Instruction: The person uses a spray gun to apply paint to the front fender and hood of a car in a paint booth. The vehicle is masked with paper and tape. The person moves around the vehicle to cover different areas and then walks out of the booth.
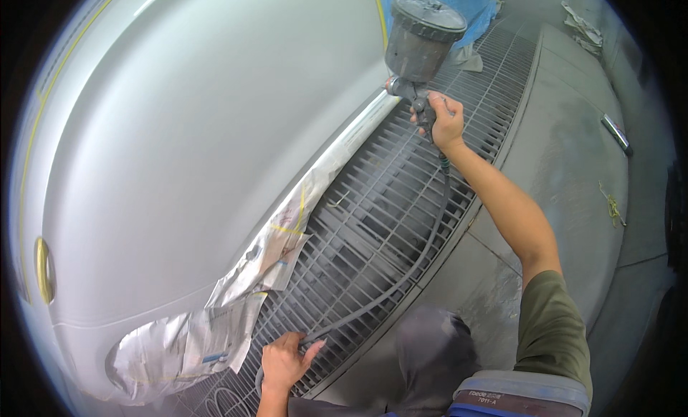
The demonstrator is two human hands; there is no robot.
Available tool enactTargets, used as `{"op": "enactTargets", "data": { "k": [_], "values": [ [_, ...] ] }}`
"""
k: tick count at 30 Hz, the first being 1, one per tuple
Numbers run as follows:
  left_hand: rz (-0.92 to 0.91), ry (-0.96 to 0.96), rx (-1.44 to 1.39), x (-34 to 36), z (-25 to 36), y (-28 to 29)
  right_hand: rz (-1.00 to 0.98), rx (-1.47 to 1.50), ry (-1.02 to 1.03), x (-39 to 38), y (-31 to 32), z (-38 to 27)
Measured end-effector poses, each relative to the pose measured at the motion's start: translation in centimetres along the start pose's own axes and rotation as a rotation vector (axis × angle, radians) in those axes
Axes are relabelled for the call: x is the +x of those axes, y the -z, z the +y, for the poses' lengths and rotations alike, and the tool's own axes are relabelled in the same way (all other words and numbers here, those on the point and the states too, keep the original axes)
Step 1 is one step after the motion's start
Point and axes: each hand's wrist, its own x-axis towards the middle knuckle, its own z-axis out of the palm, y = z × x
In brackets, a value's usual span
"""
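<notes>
Plastic gear (527,388) sits nearest; over floor grating (380,227) beside pale car bodywork (193,180), the right hand (446,121) curls fingers round a spray gun (423,55), the left hand (283,363) over its hose (383,299).

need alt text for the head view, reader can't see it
A person's right hand grips a spray gun beside a pale car panel edged below with masking paper. The left hand holds the gun's hose over a floor grating.

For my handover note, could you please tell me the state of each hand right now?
Left hand: closed, holding the hose.
Right hand: closed, holding the spray gun.
</notes>
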Motion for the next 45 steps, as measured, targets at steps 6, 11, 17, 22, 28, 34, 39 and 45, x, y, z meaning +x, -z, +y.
{"op": "enactTargets", "data": {
  "k": [6, 11, 17, 22, 28, 34, 39, 45],
  "values": [
    [-0.006, -0.03, -0.019, 4.2, 1.7, -0.2, 0.169, -0.083, 0.092, 7.5, 5.3, -0.9],
    [0.02, -0.05, -0.033, 4.4, 1.5, 0.8, 0.384, -0.198, 0.076, 11.7, 6.4, -1.3],
    [0.181, -0.048, 0.019, -0.3, -2.7, 2.4, 0.473, -0.376, 0.166, 9.8, 0.2, -1.3],
    [0.287, 0.005, 0.072, -7.1, -8.2, 4.7, 0.286, -0.244, 0.065, -0.2, -7.9, -2.4],
    [0.3, 0.098, 0.036, -18.0, -14.7, 8.4, 0.012, -0.088, 0.056, -16.5, -20.2, -5.9],
    [0.273, 0.228, 0.031, -29.2, -21.3, 12.5, -0.167, -0.069, -0.028, -31.5, -32.8, -8.4],
    [0.31, 0.337, 0.031, -36.6, -25.0, 13.8, -0.236, -0.046, -0.175, -41.5, -42.0, -8.6],
    [0.336, 0.394, 0.066, -41.1, -27.2, 13.5, -0.462, 0.043, -0.114, -48.2, -51.0, -9.8]
  ]
}}
